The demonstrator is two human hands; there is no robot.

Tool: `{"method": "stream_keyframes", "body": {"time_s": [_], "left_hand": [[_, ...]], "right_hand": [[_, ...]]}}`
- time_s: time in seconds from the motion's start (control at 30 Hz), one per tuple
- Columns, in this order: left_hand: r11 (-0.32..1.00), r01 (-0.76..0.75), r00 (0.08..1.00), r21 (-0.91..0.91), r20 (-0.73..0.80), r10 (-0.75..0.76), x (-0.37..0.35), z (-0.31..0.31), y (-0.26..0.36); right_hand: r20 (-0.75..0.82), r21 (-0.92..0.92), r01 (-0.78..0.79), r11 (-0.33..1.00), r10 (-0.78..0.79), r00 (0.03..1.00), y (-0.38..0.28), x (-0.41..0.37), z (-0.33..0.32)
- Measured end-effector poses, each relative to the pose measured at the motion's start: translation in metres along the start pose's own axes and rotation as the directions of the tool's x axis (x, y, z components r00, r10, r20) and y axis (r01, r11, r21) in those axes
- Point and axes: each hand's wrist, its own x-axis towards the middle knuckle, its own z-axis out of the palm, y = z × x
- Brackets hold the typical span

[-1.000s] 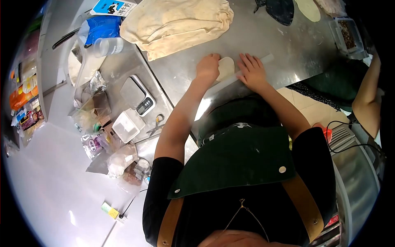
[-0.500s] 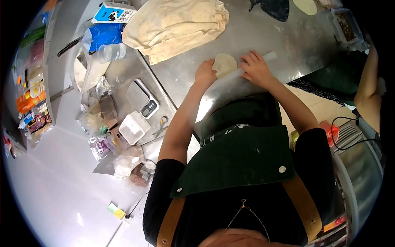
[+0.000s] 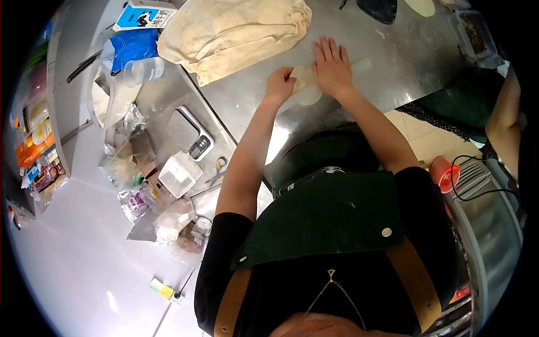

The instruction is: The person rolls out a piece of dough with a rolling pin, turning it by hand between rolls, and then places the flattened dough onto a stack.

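On the steel worktop (image 3: 387,67) lies a thin round of pale dough (image 3: 310,98). A whitish rolling pin (image 3: 362,65) crosses it at a slant, its right end sticking out past my right hand (image 3: 333,72). That hand rests flat on the pin with its fingers stretched forward. At the dough's left edge, my left hand (image 3: 279,86) is closed, its curled fingers and thumb pinching the rim. My palm hides the middle of the pin. Just beyond the hands is a cream cloth (image 3: 241,42), spread in folds.
Left of the worktop stand a kitchen scale (image 3: 191,133), a white tub (image 3: 178,175), scissors (image 3: 218,171), a clear cup (image 3: 143,71) and a milk carton (image 3: 145,16). At right are a clear box (image 3: 473,33) of brown bits and another person's arm (image 3: 502,123).
My right hand has slid forward and left along the pin, its fingers straightening. The pin has moved farther onto the dough. My left hand stays at the dough's edge.
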Motion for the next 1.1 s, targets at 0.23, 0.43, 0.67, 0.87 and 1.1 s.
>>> {"method": "stream_keyframes", "body": {"time_s": [0.23,0.43,0.67,0.87,1.1], "left_hand": [[0.965,-0.090,0.994,0.248,0.078,0.073,0.010,-0.007,0.010],[0.925,-0.096,0.993,0.369,0.105,0.061,0.014,-0.008,0.027],[0.964,-0.079,0.989,0.252,0.145,0.043,-0.013,-0.012,0.036],[0.960,0.017,1.000,0.281,0.020,-0.024,-0.027,-0.006,-0.001],[0.955,0.002,1.000,0.296,0.020,-0.009,-0.032,-0.006,0.000]], "right_hand": [[0.053,0.003,0.060,0.998,-0.060,0.997,0.006,-0.023,0.003],[-0.021,0.061,0.148,0.987,-0.147,0.989,0.014,-0.034,0.002],[0.057,0.205,0.377,0.903,-0.396,0.917,0.050,-0.085,-0.023],[0.143,0.213,0.402,0.891,-0.435,0.889,0.052,-0.070,-0.039],[-0.052,0.204,0.379,0.902,-0.377,0.925,0.026,-0.041,-0.023]]}}
